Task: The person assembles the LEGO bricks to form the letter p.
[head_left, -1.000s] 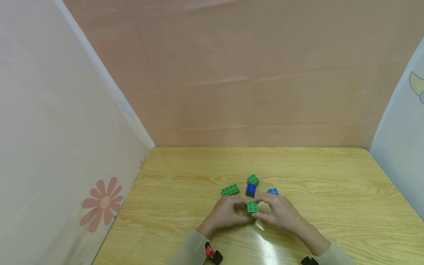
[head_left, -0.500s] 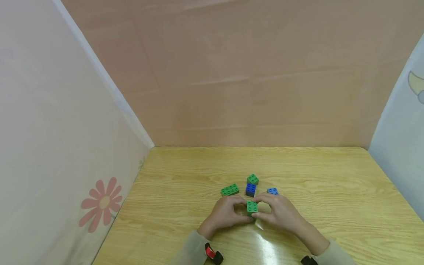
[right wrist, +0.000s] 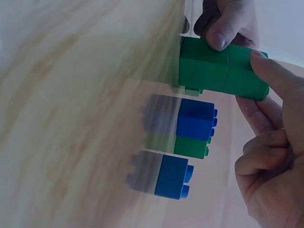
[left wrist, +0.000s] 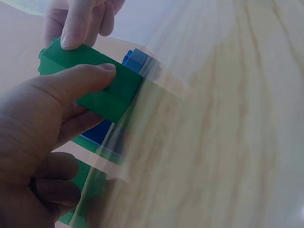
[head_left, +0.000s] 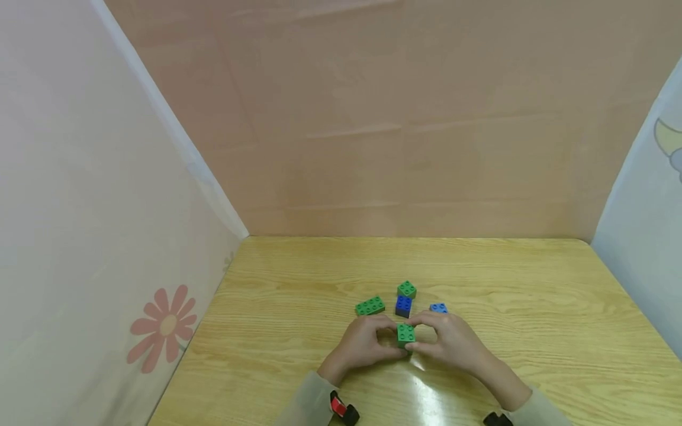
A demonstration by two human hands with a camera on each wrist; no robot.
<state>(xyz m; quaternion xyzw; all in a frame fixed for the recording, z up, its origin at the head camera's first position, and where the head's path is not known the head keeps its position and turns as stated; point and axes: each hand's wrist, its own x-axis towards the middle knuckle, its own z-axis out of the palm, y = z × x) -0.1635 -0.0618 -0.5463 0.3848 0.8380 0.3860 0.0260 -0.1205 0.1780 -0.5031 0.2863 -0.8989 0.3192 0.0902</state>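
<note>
Grip: the left hand [head_left: 364, 343] and the right hand [head_left: 450, 340] each pinch, thumb against fingertips, one side of a green two-brick stack [head_left: 406, 334] that stands on the worktop [head_left: 533, 307] between them; the right wrist view shows two green bricks joined, seam visible, base against the wood. Step in hand, as judged: seating or steadying the upper brick on the lower. The next move calls for even downward pressure with the studs aligned, or a release without tipping the stack. Count: two green bricks in the stack; beyond it a dark blue brick [head_left: 403, 306], a square green brick [head_left: 407, 289], a long green brick [head_left: 370, 305] and a light blue brick [head_left: 438, 308], one each.
</note>
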